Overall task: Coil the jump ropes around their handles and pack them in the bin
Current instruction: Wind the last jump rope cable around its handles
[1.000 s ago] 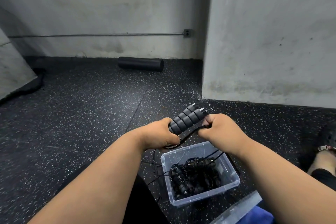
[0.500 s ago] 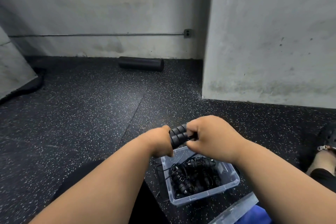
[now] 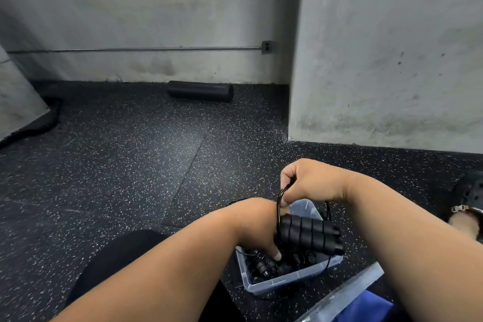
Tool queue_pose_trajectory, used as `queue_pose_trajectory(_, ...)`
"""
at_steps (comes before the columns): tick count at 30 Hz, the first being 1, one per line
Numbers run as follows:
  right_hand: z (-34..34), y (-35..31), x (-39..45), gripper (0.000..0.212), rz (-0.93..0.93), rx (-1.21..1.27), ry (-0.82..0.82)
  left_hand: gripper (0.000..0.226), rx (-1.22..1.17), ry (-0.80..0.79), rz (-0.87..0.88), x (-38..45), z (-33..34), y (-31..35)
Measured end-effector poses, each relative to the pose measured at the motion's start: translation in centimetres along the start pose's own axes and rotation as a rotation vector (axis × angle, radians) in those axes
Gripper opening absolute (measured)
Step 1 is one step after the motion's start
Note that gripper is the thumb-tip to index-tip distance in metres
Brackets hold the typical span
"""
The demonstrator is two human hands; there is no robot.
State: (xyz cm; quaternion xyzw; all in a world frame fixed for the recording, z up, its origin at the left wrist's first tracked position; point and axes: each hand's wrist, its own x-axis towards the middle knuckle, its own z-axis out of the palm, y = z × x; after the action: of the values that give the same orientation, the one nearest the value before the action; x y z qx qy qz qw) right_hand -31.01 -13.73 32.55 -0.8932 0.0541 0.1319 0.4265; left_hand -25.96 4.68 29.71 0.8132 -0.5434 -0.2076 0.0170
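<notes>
**Jump-rope packing, gym floor corner: items left to right**

1. Thick dark rope (image 3: 39,125): lies on the speckled rubber floor (image 3: 117,178) at the far left, curving along the foot of a pale slanted panel.

2. Foam roller (image 3: 200,91): black cylinder, far centre, lying on its side against the base of the grey wall. Above it a conduit runs to an outlet box (image 3: 266,47).

3. Left hand (image 3: 257,222): near centre, over the left part of the bin. Fingers are curled round the left end of the handle pair, thumb pointing down toward the bin's contents.

4. Jump-rope handles (image 3: 309,235): two black ribbed foam grips held side by side, roughly level, just above the bin's opening, right ends free.

5. Cord (image 3: 279,204): thin black line looping up from the handles' left end to the right hand; another strand hangs down over the bin's near right wall.

6. Right hand (image 3: 311,183): above and just beyond the handles. Thumb and forefinger pinch the cord loop; remaining fingers curled in.

7. Bin (image 3: 287,281): clear plastic, on the floor below both hands, holding several already coiled black ropes (image 3: 269,265).

8. Lid (image 3: 347,293): clear plastic, near right, beside the bin, partly over a blue item (image 3: 371,308).

9. Shoe (image 3: 470,191): dark, at the right edge.
</notes>
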Motion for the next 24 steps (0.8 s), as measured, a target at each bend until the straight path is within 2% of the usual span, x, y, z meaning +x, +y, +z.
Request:
queue_pose_trajectory(2,-0.3,1.2,0.0,0.030,0.028,0.249,-0.013,0.046,-0.132,0.066,0.011,-0.4,-0.8,-0.2)
queue_pose_trajectory(4,-0.2,2.8,0.0,0.029,0.041,0.528,-0.110,0.050,-0.316,0.121,0.015,-0.9,-1.6,-0.3)
queue_pose_trajectory(7,1.3,4.9,0.0,0.003,0.052,0.904,-0.172,0.058,-0.449,0.189,-0.010,-1.1,-1.9,-0.5)
queue_pose_trajectory(9,3.0,5.8,0.1,0.017,0.139,1.100,-0.147,0.066,-0.524,0.202,-0.076,-1.1,-1.6,-0.8)
queue_pose_trajectory(10,3.7,6.0,0.3,0.017,0.166,1.151,-0.146,0.075,-0.589,0.198,-0.093,-1.1,-1.5,-1.0)
queue_pose_trajectory(11,4.5,6.0,0.4,0.007,0.187,1.174,-0.166,0.086,-0.670,0.195,-0.092,-1.1,-1.5,-1.3)
queue_pose_trajectory(14,6.2,5.9,0.9,0.028,0.230,1.175,-0.138,0.118,-0.912,0.217,-0.026,-1.2,-1.6,-1.7)
queue_pose_trajectory(16,7.3,5.5,1.0,0.029,0.270,1.176,-0.127,0.117,-0.980,0.275,-0.008,-1.2,-1.9,-1.9)
queue_pose_trajectory(18,8.0,5.1,0.7,0.025,0.307,1.108,-0.070,0.091,-0.966,0.384,-0.061,-0.9,-2.3,-2.2)
queue_pose_trajectory(19,8.3,4.9,0.5,0.025,0.301,0.952,0.008,0.076,-0.931,0.443,-0.139,-0.7,-2.6,-2.6)
queue_pose_trajectory(22,8.2,3.7,-0.3,0.031,0.187,0.229,0.224,0.057,-0.702,0.518,-0.431,-0.5,-3.1,-4.6)
queue_pose_trajectory(24,7.7,2.3,-0.9,0.030,0.053,-0.091,0.247,0.052,-0.468,0.468,-0.525,-0.4,-2.7,-5.7)
